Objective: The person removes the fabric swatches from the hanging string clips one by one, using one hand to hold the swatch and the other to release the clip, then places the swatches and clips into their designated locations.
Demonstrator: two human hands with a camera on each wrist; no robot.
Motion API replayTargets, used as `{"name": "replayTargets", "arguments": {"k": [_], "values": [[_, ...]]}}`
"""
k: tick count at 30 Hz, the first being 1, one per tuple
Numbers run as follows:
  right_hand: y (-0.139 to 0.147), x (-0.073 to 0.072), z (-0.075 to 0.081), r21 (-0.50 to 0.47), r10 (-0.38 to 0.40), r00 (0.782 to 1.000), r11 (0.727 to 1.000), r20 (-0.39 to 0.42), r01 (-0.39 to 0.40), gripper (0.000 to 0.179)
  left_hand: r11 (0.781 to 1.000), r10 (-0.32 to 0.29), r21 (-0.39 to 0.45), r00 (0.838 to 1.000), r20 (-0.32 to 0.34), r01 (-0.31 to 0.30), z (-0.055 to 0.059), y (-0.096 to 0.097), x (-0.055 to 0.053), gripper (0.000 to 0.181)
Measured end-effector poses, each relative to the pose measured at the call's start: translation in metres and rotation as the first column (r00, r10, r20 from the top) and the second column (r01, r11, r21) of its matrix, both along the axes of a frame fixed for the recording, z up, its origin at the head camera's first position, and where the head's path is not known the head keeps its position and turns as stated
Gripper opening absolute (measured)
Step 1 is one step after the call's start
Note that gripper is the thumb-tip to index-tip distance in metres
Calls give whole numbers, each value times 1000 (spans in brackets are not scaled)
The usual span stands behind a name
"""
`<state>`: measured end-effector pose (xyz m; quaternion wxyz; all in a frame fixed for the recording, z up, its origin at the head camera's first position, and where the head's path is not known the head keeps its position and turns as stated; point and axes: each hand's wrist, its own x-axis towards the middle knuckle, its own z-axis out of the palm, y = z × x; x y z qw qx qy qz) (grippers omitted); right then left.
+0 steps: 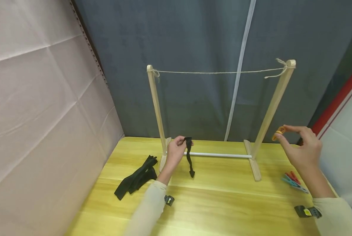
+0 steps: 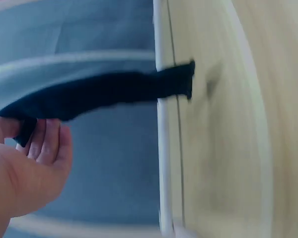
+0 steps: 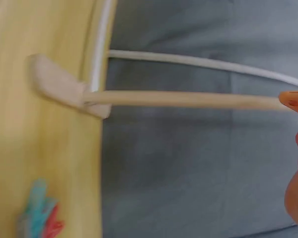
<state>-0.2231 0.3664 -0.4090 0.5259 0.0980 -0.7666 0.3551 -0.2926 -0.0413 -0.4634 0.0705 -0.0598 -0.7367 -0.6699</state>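
Observation:
My left hand [image 1: 176,152] pinches one end of a black sock [image 1: 189,152], which hangs down in front of the rack's left side. In the left wrist view the sock [image 2: 114,91] stretches away from the thumb and fingers, its far end loose over the table. At the right, my right hand [image 1: 307,149] is raised beside the rack's right post and holds an orange clothespin [image 1: 279,132] between thumb and fingertips. Only part of that clothespin [image 3: 294,100] shows at the edge of the right wrist view. More black socks [image 1: 137,177] lie piled left of the left forearm.
A wooden rack with a left post [image 1: 156,105] and right post [image 1: 273,106] carries a string [image 1: 205,72] tied between their tops. A white rod [image 1: 220,155] joins its feet. Red and teal clothespins [image 1: 294,181] lie on the table [image 1: 223,203] below the right hand.

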Motion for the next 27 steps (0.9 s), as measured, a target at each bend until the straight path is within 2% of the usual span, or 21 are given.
{"name": "replayTargets", "arguments": {"k": [4, 7, 11, 13, 17, 19, 22, 25, 27], "values": [[15, 10, -20, 15, 0, 997, 1000, 78, -1, 36, 998, -20, 67, 1000, 24, 18, -1, -44, -2, 22], [28, 17, -32, 40, -10, 992, 999, 129, 5, 39, 995, 12, 96, 1000, 7, -13, -1, -71, -4, 23], [40, 23, -44, 74, -28, 981, 997, 194, 14, 40, 991, 102, 92, 995, -22, -99, 0, -101, -5, 23], [45, 26, -48, 97, -52, 965, 995, 256, 28, 38, 987, 148, 69, 988, -36, -146, 0, -115, -6, 23], [55, 32, -58, 158, -87, 934, 987, 346, 34, 34, 970, 240, -27, 969, -66, -242, -4, -143, -3, 27], [59, 34, -62, 188, -94, 924, 982, 371, 25, 33, 946, 293, -121, 953, -81, -301, -8, -157, 1, 25], [66, 37, -68, 205, -97, 905, 979, 415, 11, 33, 879, 341, -318, 935, -101, -355, -12, -180, 11, 21], [73, 41, -72, 225, -119, 869, 974, 481, 10, 34, 801, 336, -495, 937, -93, -336, -16, -202, 22, 17], [77, 44, -75, 243, -137, 843, 970, 521, 8, 35, 782, 307, -553, 950, -57, -286, -17, -216, 29, 16]]}}
